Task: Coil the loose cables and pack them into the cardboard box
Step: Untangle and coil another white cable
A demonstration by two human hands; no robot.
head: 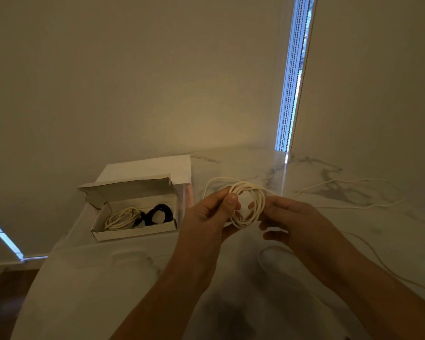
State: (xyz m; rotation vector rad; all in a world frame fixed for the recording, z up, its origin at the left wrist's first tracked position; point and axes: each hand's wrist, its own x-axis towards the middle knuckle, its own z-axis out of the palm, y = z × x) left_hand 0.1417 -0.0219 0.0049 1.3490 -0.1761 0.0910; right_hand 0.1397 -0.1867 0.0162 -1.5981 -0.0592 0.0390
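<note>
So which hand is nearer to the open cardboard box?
The left hand. It holds the white coil just right of the cardboard box; the right hand is beyond the coil, farther away.

two hands (206, 214) (292, 217) are showing; one cardboard box (133, 231) is sitting open; two coiled cables are lying inside, one white (122, 218), one black (158, 214); one white cable (249, 204) is being held.

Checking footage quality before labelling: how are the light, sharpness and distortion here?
Head view: dim, warm light, with a bright blue-white strip at the blind's edge; wide-angle bending curves the table; the hands and white coil look soft, but the box contents stay readable.
</note>
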